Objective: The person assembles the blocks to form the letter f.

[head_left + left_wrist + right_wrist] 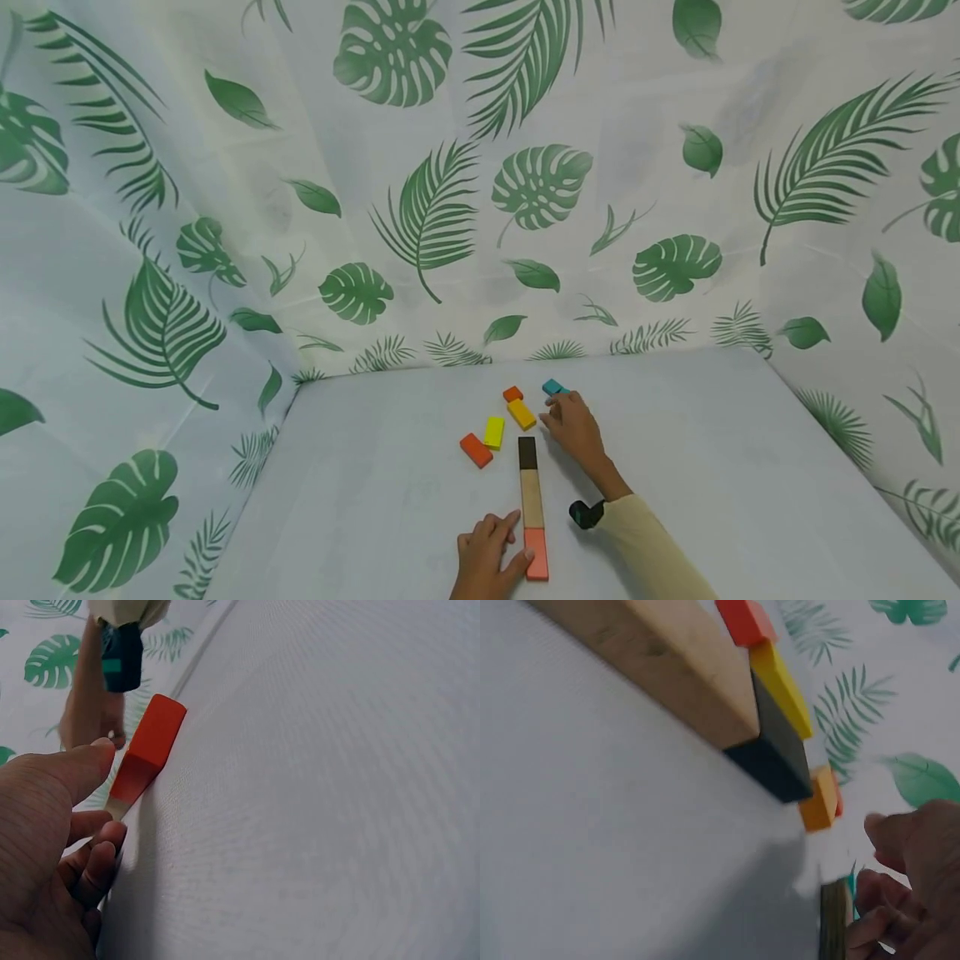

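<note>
A straight row of blocks runs away from me: a coral block [536, 554] nearest, a plain wooden block [532, 498], then a black block [527, 452]. Beside its near end is my left hand [491, 552], fingers loosely bent, thumb tip at the coral block. At the back, my right hand [576, 429] reaches over the table with thumb and fingers apart. Its fingertips overlap one of the blue blocks [552, 387] in the head view. In the right wrist view, a dark brownish block [832, 922] stands right by those fingers.
Left of the row's far end lie a red block [476, 450], a yellow block [494, 432], an orange-yellow block [521, 414] and a small orange block [512, 394]. The white table [360, 500] meets leaf-printed cloth walls [450, 333]. A black band [587, 514] sits at my right wrist.
</note>
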`<action>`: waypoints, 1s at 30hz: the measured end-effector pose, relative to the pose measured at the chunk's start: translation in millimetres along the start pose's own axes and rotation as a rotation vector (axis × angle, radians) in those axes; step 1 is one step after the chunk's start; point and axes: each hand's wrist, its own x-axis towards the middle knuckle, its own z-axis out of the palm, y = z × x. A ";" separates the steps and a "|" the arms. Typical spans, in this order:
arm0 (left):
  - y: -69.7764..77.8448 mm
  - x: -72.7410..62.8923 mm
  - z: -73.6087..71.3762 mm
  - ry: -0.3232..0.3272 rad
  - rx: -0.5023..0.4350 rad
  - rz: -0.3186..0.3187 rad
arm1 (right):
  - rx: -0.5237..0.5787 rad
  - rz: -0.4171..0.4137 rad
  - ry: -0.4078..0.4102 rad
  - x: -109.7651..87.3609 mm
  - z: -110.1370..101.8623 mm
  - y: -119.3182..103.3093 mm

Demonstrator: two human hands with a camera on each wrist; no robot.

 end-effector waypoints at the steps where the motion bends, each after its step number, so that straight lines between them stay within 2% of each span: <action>1: -0.2 0.3 -0.3 0.000 -0.005 -0.002 | -0.011 -0.023 -0.038 3.4 2.3 -5.1; 5: -1.7 1.1 0.1 -0.004 -0.018 -0.009 | -0.122 -0.031 -0.190 13.7 13.4 -19.5; 9: -2.7 1.2 1.3 -0.011 -0.022 -0.005 | -0.211 -0.006 -0.252 17.6 21.4 -22.9; 14: -2.1 1.0 0.2 -0.004 -0.023 -0.003 | -0.192 0.011 -0.222 17.2 17.7 -22.4; 17: -1.9 0.9 -0.5 0.003 -0.022 -0.007 | -0.207 -0.011 -0.194 16.5 10.0 -17.5; 25: -1.2 1.4 -2.2 0.006 0.000 0.025 | -0.309 -0.058 -0.158 16.8 -10.0 4.5; 30: 0.2 -2.0 -2.0 0.015 0.006 0.041 | -0.373 -0.124 -0.131 10.9 -18.9 10.6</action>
